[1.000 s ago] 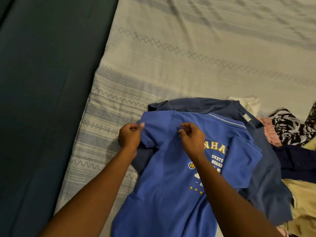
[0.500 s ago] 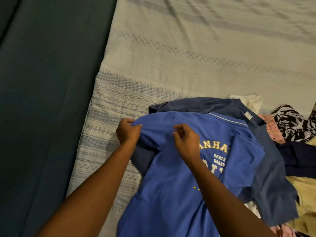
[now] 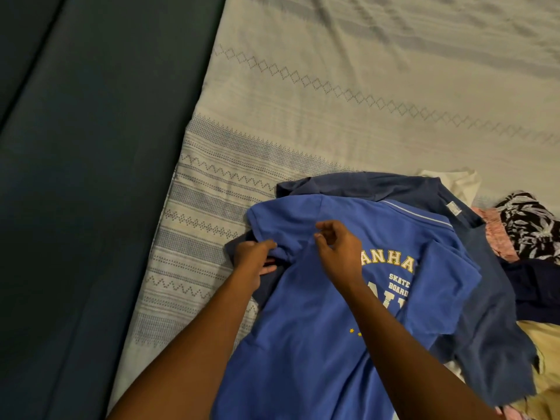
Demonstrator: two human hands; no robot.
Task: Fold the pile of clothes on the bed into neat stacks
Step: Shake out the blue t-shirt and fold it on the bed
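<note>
A bright blue T-shirt (image 3: 306,338) with yellow lettering lies spread on top of a darker blue shirt (image 3: 497,322) on the bed. My left hand (image 3: 253,262) pinches the lower edge of the T-shirt's left sleeve, thumb on top and fingertips tucked beneath the fabric. My right hand (image 3: 338,251) hovers just over the chest of the T-shirt beside the lettering. Its fingers are loosely curled, thumb and forefinger apart, with no fabric between them. The rest of the pile (image 3: 533,237) lies to the right, partly under the two shirts.
The cream bedspread (image 3: 348,95) with grey patterned bands stretches away above and left of the shirts. A dark teal surface (image 3: 85,177) borders the bed on the left. Floral, pink, navy and pale yellow garments crowd the right edge.
My left hand slid from the sleeve's top corner down to its lower edge. My right hand's pinch on the chest fabric has loosened, and the sleeve now lies flatter.
</note>
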